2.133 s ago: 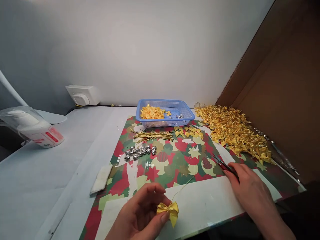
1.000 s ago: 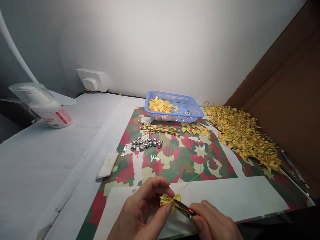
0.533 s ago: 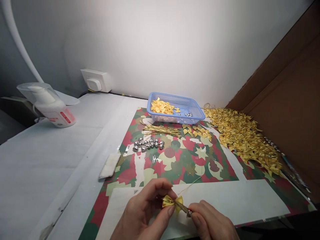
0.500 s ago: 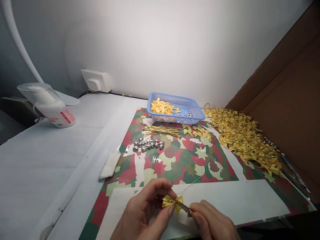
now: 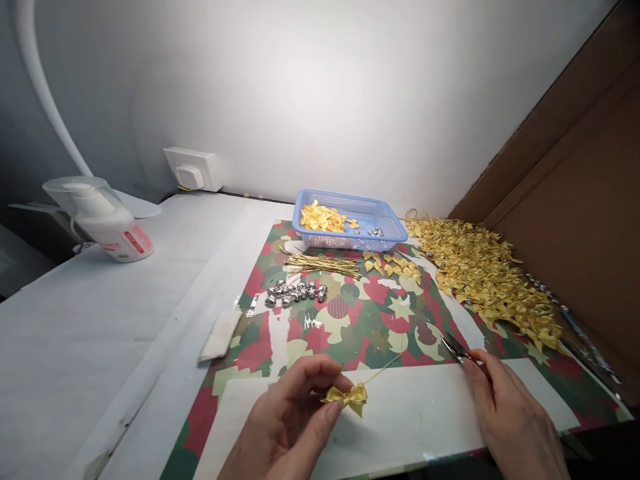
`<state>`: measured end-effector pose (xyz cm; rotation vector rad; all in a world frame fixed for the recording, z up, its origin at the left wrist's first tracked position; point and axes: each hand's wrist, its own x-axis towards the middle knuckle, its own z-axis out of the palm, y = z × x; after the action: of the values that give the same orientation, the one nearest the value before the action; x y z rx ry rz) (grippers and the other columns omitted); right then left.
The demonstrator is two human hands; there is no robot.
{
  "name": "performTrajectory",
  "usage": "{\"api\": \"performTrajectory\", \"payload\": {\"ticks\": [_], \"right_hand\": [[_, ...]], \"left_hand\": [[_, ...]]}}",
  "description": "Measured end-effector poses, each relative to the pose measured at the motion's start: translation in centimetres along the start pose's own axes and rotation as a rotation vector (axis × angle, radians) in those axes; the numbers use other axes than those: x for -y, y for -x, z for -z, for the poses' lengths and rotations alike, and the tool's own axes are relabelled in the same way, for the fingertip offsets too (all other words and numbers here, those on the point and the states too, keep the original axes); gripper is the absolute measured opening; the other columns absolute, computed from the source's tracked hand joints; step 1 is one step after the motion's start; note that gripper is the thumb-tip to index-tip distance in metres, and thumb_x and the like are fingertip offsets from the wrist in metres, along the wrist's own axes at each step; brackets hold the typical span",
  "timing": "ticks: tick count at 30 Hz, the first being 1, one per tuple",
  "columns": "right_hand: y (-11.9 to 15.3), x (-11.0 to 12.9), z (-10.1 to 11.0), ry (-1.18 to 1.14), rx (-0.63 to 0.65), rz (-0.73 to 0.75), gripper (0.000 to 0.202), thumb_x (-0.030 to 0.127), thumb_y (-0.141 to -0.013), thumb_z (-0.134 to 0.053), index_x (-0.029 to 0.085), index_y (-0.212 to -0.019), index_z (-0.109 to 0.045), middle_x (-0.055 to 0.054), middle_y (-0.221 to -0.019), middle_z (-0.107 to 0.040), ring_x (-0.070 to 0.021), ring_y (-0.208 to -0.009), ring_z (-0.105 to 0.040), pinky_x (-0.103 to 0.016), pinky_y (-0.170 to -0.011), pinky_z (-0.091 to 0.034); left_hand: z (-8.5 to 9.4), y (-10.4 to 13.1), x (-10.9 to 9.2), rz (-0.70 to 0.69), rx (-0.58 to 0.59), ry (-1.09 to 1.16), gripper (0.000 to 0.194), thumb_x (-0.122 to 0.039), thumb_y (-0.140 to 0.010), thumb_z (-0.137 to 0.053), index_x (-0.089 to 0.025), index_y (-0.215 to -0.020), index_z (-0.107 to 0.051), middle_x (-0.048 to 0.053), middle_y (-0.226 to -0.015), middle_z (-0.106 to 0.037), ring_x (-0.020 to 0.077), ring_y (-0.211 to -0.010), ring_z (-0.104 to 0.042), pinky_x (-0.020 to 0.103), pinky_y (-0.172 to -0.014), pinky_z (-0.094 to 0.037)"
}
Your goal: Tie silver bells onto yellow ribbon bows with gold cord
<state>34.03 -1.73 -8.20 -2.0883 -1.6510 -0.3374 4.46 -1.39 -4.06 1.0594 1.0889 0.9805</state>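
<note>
Gold bow (image 5: 356, 396) pinched by the left fingers (image 5: 316, 365), tool (image 5: 456, 349) gripped by the right fingers (image 5: 493, 363)
So the bow is held between thumb and fingertips, closed right on it, just above the white strip (image 5: 425, 410) up front, and a thin tie (image 5: 383, 369) can be seen running from it. The right ones are wrapped around the tool, well apart from the bow, its tips parted a bit. Farther back on the surface (image 5: 125, 320), silver beads (image 5: 286, 293), gold stems (image 5: 323, 265) and loose bows (image 5: 404, 269) are laid out before a blue basket (image 5: 345, 242), with a big gold heap (image 5: 480, 267) piled on the right.
</note>
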Motion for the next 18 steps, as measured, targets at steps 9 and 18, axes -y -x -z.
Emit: {"api": "performTrajectory", "payload": {"ticks": [9, 18], "right_hand": [[0.0, 0.9, -0.3, 0.023, -0.159, 0.210, 0.056, 0.050, -0.102, -0.033, 0.008, -0.108, -0.070, -0.022, -0.113, -0.066, -0.0409, -0.102, -0.059, -0.055, -0.080, -0.049], [3.4, 10.7, 3.0, -1.038, 0.410, 0.076, 0.028, 0.049, -0.096, -0.052, 0.023, -0.093, -0.061, -0.002, -0.082, -0.067, -0.0159, -0.072, -0.063, -0.021, -0.058, -0.045]], "left_hand": [[-0.6, -0.2, -0.9, 0.035, -0.131, 0.105, 0.029, -0.031, -0.074, -0.083, -0.027, -0.102, -0.075, -0.001, -0.089, -0.074, 0.0144, -0.075, -0.068, 0.019, -0.070, -0.056], [-0.2, 0.2, -1.6, 0.012, 0.031, -0.129, 0.012, -0.037, -0.078, -0.076, -0.026, -0.075, -0.079, 0.006, -0.121, -0.069, 0.0301, -0.131, -0.052, 0.028, -0.097, -0.049]]}}
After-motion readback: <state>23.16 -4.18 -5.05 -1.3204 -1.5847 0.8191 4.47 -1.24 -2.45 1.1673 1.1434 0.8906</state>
